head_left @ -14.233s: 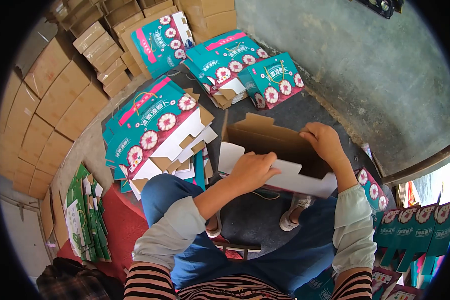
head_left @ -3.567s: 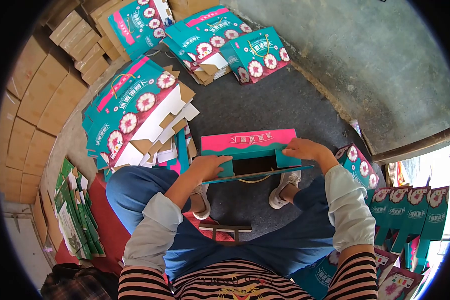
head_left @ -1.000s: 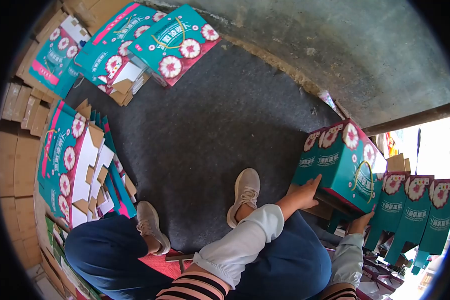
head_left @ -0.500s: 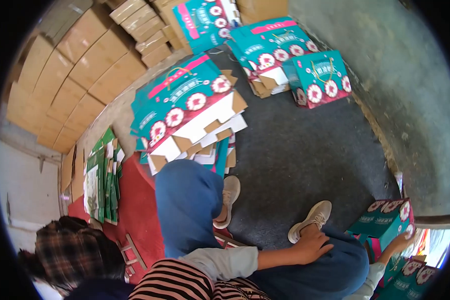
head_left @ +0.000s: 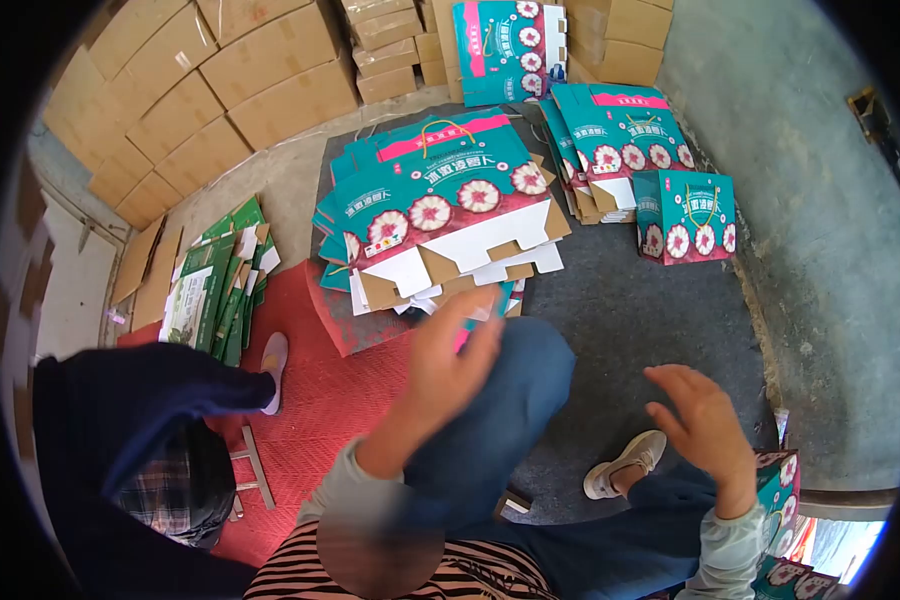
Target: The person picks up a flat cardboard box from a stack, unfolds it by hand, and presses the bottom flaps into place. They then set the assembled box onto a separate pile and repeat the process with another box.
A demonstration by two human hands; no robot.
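Note:
My left hand is raised above my knee, somewhat blurred, with its fingers stretched toward the near edge of a pile of flattened teal gift boxes. Nothing shows in it. My right hand hovers over my other leg, empty, its thumb and fingers apart. The top flattened box has a yellow cord handle, round white-and-red pictures and white and brown flaps facing me. Beside my right forearm stand made-up teal boxes, partly hidden by the arm.
An upright teal box stands on the dark mat, by a second flattened pile. Brown cartons are stacked behind. Green flattened boxes lie left. Another person's dark-clothed leg is close on my left, near a stool.
My right hand has left the box at the lower right and come inward. My left hand has lifted off my leg and moved left toward the pile. The other person's leg has come into view.

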